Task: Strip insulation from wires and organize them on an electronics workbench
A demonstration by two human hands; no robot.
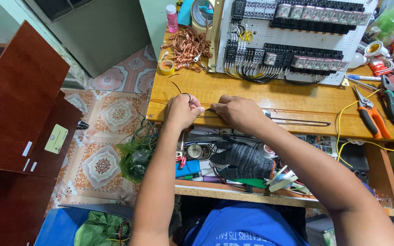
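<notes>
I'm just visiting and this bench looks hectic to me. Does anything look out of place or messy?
Mostly clutter. A loose tangle of bare copper wire sprawls at the wooden bench's far left corner. A dark knitted glove lies dumped in the crammed open drawer. Both hands pinch a thin black wire neatly.

At the table's (297,98) near edge, the left hand (182,110) and right hand (238,112) pinch a thin black wire (297,122) lying along that edge, below a white relay panel (292,41).

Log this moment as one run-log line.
left hand: pinching black wire | right hand: on same wire | wooden bench
</notes>
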